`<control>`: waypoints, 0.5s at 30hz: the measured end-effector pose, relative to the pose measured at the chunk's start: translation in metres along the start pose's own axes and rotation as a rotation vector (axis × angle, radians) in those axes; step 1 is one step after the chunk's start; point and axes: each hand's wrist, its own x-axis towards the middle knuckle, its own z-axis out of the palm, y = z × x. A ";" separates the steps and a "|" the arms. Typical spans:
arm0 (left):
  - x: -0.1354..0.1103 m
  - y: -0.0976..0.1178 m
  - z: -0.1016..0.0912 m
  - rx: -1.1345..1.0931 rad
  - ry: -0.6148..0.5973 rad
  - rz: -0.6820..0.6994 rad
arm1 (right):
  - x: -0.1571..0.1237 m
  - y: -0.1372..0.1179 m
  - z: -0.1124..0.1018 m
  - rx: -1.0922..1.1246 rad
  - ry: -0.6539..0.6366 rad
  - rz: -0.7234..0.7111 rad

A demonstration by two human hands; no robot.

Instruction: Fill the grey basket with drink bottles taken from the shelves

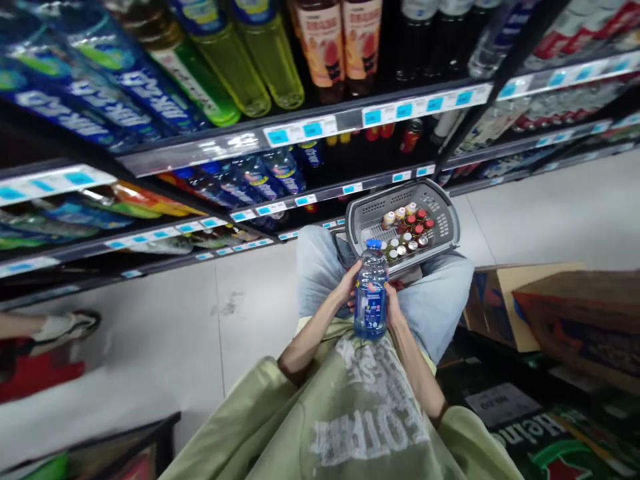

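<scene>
A clear plastic bottle (pixel 371 327) with a blue cap and blue label stands nearly upright before my body, held between both hands. My left hand (pixel 349 283) wraps its left side, with the thumb near the bottle's shoulder. On the opposite side, my right hand (pixel 393 303) grips it, partly hidden behind the bottle. Just beyond, a grey shopping basket (pixel 353 223) sits by my knees. Inside it are several small bottles (pixel 418 221), some with red caps and some with pale ones.
Shelves (pixel 200 157) of drinks with price tags run across the front. Cardboard boxes (pixel 575 300) and green beer cartons (pixel 555 427) are stacked at right. Another person's foot (pixel 75 325) is on the pale floor (pixel 165 320) at left. A dark-edged bin (pixel 120 443) stands lower left.
</scene>
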 end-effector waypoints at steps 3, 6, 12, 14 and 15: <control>0.008 -0.008 0.009 0.147 -0.022 -0.004 | -0.008 -0.018 -0.006 0.077 0.027 -0.066; 0.012 -0.009 0.017 0.233 0.031 0.139 | -0.009 -0.029 -0.007 0.136 0.000 -0.159; 0.011 -0.006 0.014 0.461 0.043 0.308 | 0.000 -0.036 0.002 0.198 -0.087 -0.327; 0.008 -0.006 0.013 0.508 0.047 0.341 | 0.002 -0.036 0.003 0.219 -0.067 -0.356; 0.006 -0.006 0.013 0.530 0.053 0.335 | 0.003 -0.036 0.003 0.232 -0.053 -0.358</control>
